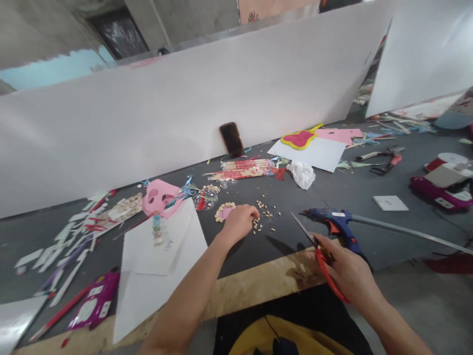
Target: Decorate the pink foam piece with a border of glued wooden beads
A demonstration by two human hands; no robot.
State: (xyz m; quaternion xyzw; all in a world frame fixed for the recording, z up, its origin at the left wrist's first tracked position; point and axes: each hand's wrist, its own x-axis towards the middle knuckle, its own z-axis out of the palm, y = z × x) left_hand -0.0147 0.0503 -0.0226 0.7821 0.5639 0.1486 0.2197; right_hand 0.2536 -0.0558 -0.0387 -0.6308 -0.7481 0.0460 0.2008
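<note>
My right hand [345, 266] is closed around the red handles of a pair of scissors [323, 266]. The blades point up and left over the table's front edge. My left hand [240, 222] rests on the dark tabletop with its fingers curled in. What its fingertips hold, if anything, is hidden. Small pale pieces [266, 213] lie scattered just right of those fingers. Touching or close to that hand's left side is a pink piece ringed with similar pale bits [223, 212]. A blue glue gun [342, 224] with a long clear glue stick lies beyond the scissors.
White paper sheets [136, 266] lie at left, near a pink cutout [160, 197] and paper strips [70, 256]. A phone [231, 139] leans on the white partition [166, 113]. Wrapped sticks [240, 169], crumpled tissue [302, 173] and pliers [386, 159] lie farther back.
</note>
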